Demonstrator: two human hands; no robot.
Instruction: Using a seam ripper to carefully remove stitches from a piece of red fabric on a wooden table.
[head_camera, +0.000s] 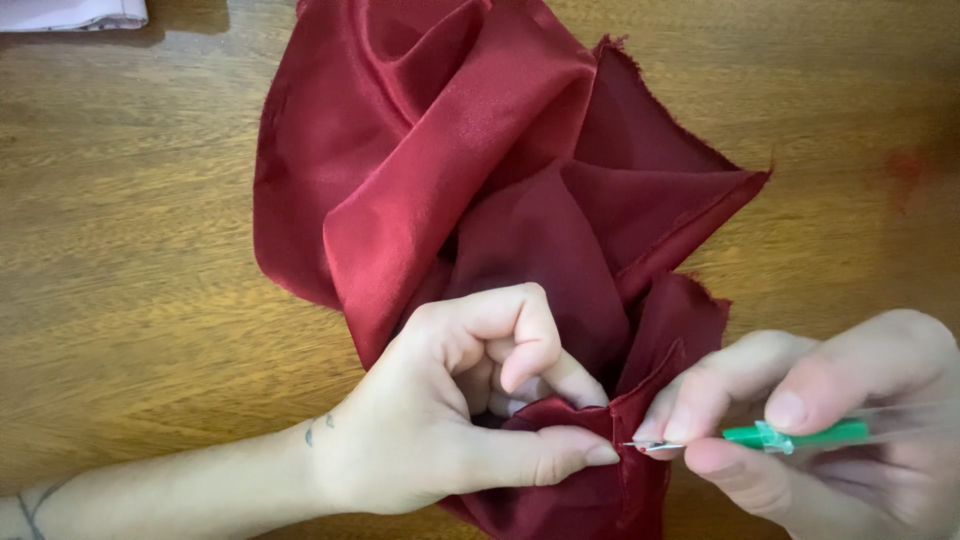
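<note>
A crumpled dark red satin fabric (450, 160) lies on the wooden table (130, 250), its raw edges frayed on the right. My left hand (470, 400) pinches a fold of the fabric at its near end between thumb and fingers. My right hand (830, 410) holds a green-handled seam ripper (790, 436) with a clear cap end. The ripper's metal tip (640, 446) touches the fabric's seam right beside my left thumb.
A pale folded cloth (70, 14) lies at the table's far left corner. A faint reddish smudge (908, 170) marks the wood at the right. Bare wood shows to the left and right of the fabric.
</note>
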